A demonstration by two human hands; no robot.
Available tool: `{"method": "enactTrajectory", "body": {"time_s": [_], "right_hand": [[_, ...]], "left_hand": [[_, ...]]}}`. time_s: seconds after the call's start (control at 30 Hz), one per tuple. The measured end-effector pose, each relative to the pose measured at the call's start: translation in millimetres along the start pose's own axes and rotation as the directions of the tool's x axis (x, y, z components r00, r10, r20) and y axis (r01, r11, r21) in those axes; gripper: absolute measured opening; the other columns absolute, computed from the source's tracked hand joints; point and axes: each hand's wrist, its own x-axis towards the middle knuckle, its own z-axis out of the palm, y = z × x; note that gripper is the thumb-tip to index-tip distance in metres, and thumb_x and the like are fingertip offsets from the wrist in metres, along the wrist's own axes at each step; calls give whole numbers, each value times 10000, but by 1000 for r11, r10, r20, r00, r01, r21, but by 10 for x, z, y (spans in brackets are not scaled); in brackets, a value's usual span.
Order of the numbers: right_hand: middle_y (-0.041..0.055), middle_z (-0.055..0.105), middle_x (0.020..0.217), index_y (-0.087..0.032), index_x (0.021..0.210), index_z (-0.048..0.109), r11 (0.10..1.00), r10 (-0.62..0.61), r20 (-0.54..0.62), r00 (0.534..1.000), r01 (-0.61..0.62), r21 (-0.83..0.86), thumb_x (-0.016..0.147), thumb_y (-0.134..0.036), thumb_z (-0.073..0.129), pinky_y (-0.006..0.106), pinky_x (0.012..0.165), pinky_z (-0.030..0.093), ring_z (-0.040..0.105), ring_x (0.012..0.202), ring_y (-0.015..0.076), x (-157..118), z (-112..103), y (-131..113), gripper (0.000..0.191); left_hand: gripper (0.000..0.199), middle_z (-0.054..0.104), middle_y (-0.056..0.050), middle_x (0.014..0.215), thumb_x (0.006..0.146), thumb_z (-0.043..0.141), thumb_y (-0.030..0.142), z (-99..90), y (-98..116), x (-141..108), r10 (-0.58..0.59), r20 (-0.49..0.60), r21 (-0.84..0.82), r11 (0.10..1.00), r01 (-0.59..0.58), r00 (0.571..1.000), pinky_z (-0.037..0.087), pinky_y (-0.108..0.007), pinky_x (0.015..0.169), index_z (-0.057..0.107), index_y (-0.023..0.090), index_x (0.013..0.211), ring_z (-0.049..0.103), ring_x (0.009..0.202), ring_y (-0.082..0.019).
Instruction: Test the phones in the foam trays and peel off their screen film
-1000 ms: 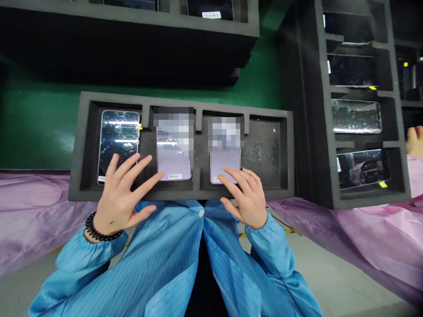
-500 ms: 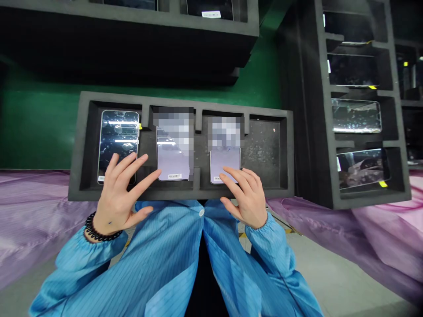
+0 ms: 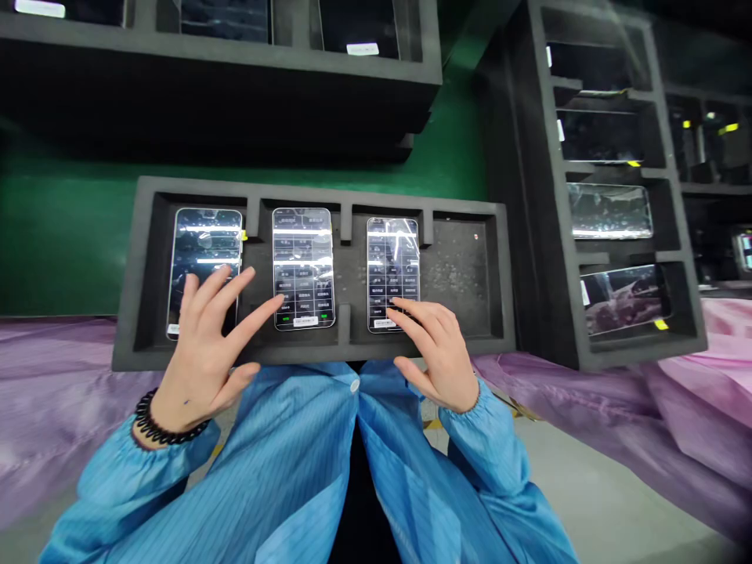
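Note:
Three phones lie face up in a dark foam tray in front of me. The left phone has a dark screen and a yellow tab at its side. Both the middle phone and the right phone are lit with a grid of buttons. My left hand is open, spread over the left phone's lower part, its index fingertip at the middle phone's lower left edge. With fingers extended, my right hand has its fingertips at the lower part of the right phone's screen. The tray's fourth compartment holds no phone.
A tall stack of foam trays with phones stands on the right. Another stack with phones is at the back left. Green table surface shows between them. Purple cloth hangs along the front edge.
The middle and right phone screens have changed from a pale lilac display to dark button grids. Both hands keep nearly the same places over the phones; the view has shifted slightly.

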Motion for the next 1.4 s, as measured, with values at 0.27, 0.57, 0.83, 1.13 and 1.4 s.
{"method": "enactTrajectory", "body": {"time_s": [0.27,0.57,0.83,1.13,1.4], "right_hand": [[119,579,1456,-208,1292,635,958,198,-26,980,-199,-206,1044,-382,413,493,1130,406,512,1324,282,524,-165,177,376],[147,375,1626,-241,1460,489,908,258,19,966,-235,-346,1047,-405,403,615,1220,261,389,1467,312,670,45,244,453],[140,475,1550,-213,1492,413,942,258,-66,964,-266,-203,1040,-393,396,543,1194,309,440,1413,304,628,-3,265,487],[29,710,882,-182,1192,583,913,314,-130,941,-336,-231,1036,-320,446,387,866,387,580,820,215,384,-101,178,249],[50,689,925,-155,1320,514,919,346,-118,931,-362,-156,1032,-366,432,386,868,413,581,836,222,356,26,56,367]], "left_hand": [[622,228,-61,1693,1012,234,603,114,49,670,-32,-215,-11,999,30,976,46,-689,1256,369,336,1557,150,1580,-363],[555,45,17,1729,1035,281,399,90,43,725,-207,-69,75,974,212,976,17,-734,1258,246,405,1589,38,1601,-358],[554,105,-115,1719,1019,357,394,105,95,837,-316,-2,102,944,314,949,99,-791,1217,367,282,1561,100,1578,-434],[616,460,-158,1557,1036,196,479,-149,-97,985,-165,120,102,983,154,979,257,-588,1256,403,139,1505,334,1513,-341],[706,580,-228,1347,1006,153,515,-88,-186,1267,-96,179,276,960,44,979,422,-513,1081,520,36,1373,545,1251,-376]]}}
